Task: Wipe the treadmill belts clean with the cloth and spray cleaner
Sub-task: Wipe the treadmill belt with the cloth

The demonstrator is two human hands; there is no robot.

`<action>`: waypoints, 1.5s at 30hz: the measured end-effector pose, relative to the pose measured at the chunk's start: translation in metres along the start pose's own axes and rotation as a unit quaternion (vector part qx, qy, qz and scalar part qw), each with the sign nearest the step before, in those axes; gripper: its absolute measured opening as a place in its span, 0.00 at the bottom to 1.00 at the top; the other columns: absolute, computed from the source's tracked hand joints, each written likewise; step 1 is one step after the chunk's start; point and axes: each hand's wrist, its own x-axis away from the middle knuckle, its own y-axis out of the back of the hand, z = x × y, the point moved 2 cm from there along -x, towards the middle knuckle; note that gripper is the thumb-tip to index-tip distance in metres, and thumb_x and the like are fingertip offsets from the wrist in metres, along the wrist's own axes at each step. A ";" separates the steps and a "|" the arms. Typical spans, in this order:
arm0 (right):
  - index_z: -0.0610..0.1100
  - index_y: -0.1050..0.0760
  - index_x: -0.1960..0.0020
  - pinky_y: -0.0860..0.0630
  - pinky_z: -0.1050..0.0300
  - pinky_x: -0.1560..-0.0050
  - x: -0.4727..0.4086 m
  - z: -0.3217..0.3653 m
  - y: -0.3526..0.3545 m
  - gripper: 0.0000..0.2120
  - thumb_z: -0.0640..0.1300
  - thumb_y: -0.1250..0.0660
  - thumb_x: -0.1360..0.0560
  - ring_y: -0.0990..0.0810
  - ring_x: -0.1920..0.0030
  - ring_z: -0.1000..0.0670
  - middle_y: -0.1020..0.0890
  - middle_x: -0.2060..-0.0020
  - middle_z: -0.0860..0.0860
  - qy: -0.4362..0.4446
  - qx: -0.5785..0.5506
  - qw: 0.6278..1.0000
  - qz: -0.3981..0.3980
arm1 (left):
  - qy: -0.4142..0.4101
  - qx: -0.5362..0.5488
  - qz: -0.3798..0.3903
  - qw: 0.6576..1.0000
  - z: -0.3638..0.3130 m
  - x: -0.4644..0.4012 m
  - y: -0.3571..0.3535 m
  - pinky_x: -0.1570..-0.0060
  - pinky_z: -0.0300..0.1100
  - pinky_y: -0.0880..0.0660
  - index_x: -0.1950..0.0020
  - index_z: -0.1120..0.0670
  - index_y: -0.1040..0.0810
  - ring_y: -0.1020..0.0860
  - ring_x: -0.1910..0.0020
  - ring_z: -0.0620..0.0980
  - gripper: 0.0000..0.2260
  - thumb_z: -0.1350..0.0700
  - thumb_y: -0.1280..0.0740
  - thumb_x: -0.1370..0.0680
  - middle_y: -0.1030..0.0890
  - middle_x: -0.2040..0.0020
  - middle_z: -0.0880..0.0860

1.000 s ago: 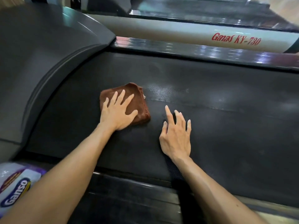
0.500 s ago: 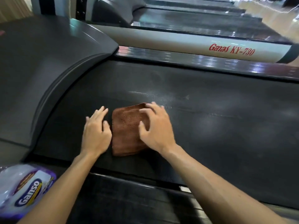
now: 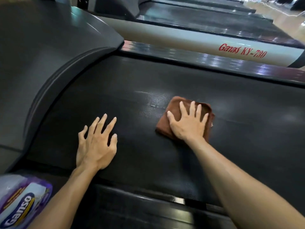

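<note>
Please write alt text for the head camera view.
A right hand presses a folded brown cloth flat on a black treadmill belt; the left hand rests flat on the belt beside it.

The right hand (image 3: 188, 124) is covering the middle of the brown cloth (image 3: 166, 124), hiding its palm side. The picture's bottom left corner is cutting off the Ganso bottle (image 3: 21, 202); its top is not showing. Far treadmills (image 3: 206, 17) are blurring into glare.
</note>
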 end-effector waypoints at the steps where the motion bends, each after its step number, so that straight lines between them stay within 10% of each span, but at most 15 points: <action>1: 0.56 0.49 0.15 0.64 0.33 0.21 -0.016 0.003 0.003 0.39 0.73 0.53 0.21 0.62 0.17 0.41 0.57 0.16 0.43 -0.036 0.004 0.999 -0.002 | 0.002 0.000 -0.001 1.000 0.000 -0.001 -0.001 0.22 0.55 0.51 0.18 0.40 0.43 0.50 0.18 0.47 0.33 0.39 0.56 0.24 0.45 0.17 0.46; 11: 0.61 0.43 0.17 0.65 0.33 0.21 0.027 0.065 -0.006 0.32 0.69 0.53 0.19 0.55 0.16 0.48 0.45 0.16 0.52 0.297 -0.007 0.954 0.033 | 0.016 -0.014 0.006 1.000 0.000 -0.002 0.001 0.22 0.53 0.49 0.16 0.50 0.45 0.50 0.18 0.44 0.35 0.39 0.53 0.22 0.47 0.17 0.45; 18: 0.59 0.45 0.16 0.66 0.27 0.23 -0.042 0.038 0.006 0.30 0.64 0.50 0.17 0.57 0.16 0.44 0.51 0.15 0.49 0.057 -0.015 0.998 0.039 | 0.010 -0.035 0.003 0.999 -0.002 -0.002 -0.002 0.22 0.52 0.51 0.16 0.50 0.50 0.53 0.18 0.44 0.38 0.38 0.60 0.25 0.51 0.16 0.45; 26: 0.62 0.45 0.17 0.65 0.36 0.20 0.002 0.122 -0.015 0.29 0.64 0.49 0.17 0.57 0.16 0.49 0.50 0.15 0.53 0.295 -0.005 0.953 0.065 | 0.024 -0.039 0.010 0.999 0.004 -0.005 -0.006 0.22 0.51 0.50 0.16 0.52 0.52 0.53 0.18 0.44 0.34 0.39 0.52 0.19 0.53 0.16 0.48; 33: 0.61 0.45 0.17 0.56 0.28 0.22 -0.021 0.043 0.001 0.37 0.75 0.52 0.22 0.51 0.17 0.41 0.47 0.16 0.48 0.089 0.038 0.995 0.023 | 0.029 -0.026 -0.009 0.999 0.001 -0.005 -0.009 0.23 0.52 0.50 0.16 0.54 0.47 0.50 0.18 0.45 0.39 0.38 0.58 0.25 0.48 0.16 0.49; 42: 0.64 0.47 0.17 0.64 0.34 0.21 -0.002 0.106 -0.011 0.33 0.72 0.51 0.20 0.58 0.16 0.44 0.51 0.15 0.53 0.289 0.016 0.956 0.056 | 0.031 -0.043 0.002 0.999 0.002 -0.007 -0.005 0.23 0.52 0.46 0.16 0.52 0.46 0.49 0.18 0.44 0.33 0.40 0.47 0.19 0.48 0.16 0.47; 45: 0.65 0.48 0.17 0.60 0.34 0.21 0.032 0.041 -0.013 0.36 0.75 0.53 0.22 0.56 0.16 0.44 0.51 0.15 0.52 0.186 0.033 0.982 0.002 | 0.030 -0.044 -0.009 0.999 0.002 -0.006 -0.005 0.24 0.53 0.44 0.17 0.53 0.44 0.47 0.18 0.45 0.32 0.41 0.47 0.19 0.46 0.16 0.48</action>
